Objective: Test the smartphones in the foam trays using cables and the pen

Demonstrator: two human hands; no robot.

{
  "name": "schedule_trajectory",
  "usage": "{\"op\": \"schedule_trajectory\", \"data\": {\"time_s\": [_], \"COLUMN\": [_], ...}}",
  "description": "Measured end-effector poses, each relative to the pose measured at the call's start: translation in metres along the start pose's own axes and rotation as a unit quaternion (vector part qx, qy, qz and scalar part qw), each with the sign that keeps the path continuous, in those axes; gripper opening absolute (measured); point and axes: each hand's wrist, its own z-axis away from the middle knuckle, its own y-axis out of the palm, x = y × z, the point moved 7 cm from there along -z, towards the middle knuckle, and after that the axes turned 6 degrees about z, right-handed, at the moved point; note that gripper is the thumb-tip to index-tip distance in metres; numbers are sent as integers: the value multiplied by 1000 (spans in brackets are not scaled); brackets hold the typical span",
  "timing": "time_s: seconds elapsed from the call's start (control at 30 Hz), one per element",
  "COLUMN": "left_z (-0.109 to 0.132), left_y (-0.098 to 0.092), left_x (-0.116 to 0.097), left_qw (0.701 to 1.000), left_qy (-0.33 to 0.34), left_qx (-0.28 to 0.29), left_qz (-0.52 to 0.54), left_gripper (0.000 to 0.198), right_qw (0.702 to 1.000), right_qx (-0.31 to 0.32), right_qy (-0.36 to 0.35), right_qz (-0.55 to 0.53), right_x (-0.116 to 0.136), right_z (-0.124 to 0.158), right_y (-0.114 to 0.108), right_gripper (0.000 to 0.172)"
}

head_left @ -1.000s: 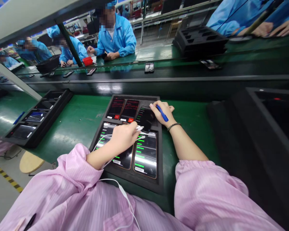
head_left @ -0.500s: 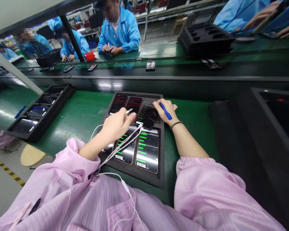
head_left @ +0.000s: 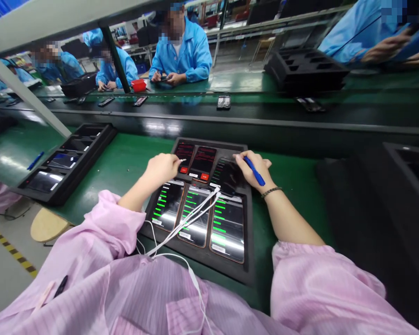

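My left hand (head_left: 162, 168) is closed on a thin white plug (head_left: 182, 161), its tip pointing right over the upper left phone (head_left: 186, 151). My right hand (head_left: 254, 168) grips a blue pen (head_left: 253, 170) across its fingers, and its fingertips are at the top right of a dark-screened phone (head_left: 224, 173). A black foam tray (head_left: 192, 253) holds several phones in two rows. Green bars show on the front-row phones, such as the front right phone (head_left: 227, 228). White cables (head_left: 181, 226) run across the front row to ends near the dark-screened phone's lower edge.
A black tray with phones (head_left: 61, 179) lies left, beside another blue pen (head_left: 35, 160). Large black foam trays (head_left: 356, 200) stand right. Beyond the raised ledge, phone parts (head_left: 224, 102) lie on a dark strip; co-workers in blue (head_left: 185, 51) sit opposite.
My left hand has moved left and back from the tray's middle, with the plug still in it, uncovering the front left phone. My right hand stays by the same phone. The view has shifted slightly.
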Motion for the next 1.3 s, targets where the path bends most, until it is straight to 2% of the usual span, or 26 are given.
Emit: {"op": "schedule_trajectory", "data": {"time_s": [0.1, 0.2, 0.37, 0.43, 0.5, 0.7, 0.83, 0.97, 1.13, 1.2, 1.3], "left_z": [-1, 1, -3, -5, -5, -2, 4, 24, 50, 54, 55], "left_y": [27, 42, 33, 26, 18, -4, -8, 2, 23, 27, 30], "left_x": [-16, -24, -13, -7, -2, 9, 9, 8, 22, 26, 23], "left_qw": [999, 997, 999, 999, 999, 997, 997, 995, 991, 991, 990], "left_qy": [27, 61, 45, 30, 19, 5, 16, 46, 72, 80, 107], "left_qx": [32, 49, 21, 21, 25, 17, 31, 57, 53, 37, 21], "left_qz": [-12, -13, 4, 17, 36, 69, 74, 72, 98, 100, 89], "left_gripper": [34, 33, 32, 31, 28, 24, 22, 23, 26, 27, 28], "right_qw": [1000, 996, 961, 949, 947, 963, 981, 993, 998, 998, 997], "right_qx": [-1, 36, 192, 226, 235, 210, 163, 108, 61, 53, 71], "right_qy": [-19, -53, -117, -109, -87, -39, -15, -18, -4, 5, 12], "right_qz": [20, 57, 163, 189, 198, 164, 106, 47, -11, -24, -25], "right_x": [12, 30, 64, 70, 72, 63, 56, 58, 55, 53, 53], "right_z": [0, -6, -32, -46, -60, -83, -87, -91, -101, -103, -98], "right_y": [-4, 3, 43, 57, 66, 75, 66, 52, 36, 36, 48], "right_gripper": [33, 36, 55, 61, 64, 68, 57, 37, 26, 23, 22]}}
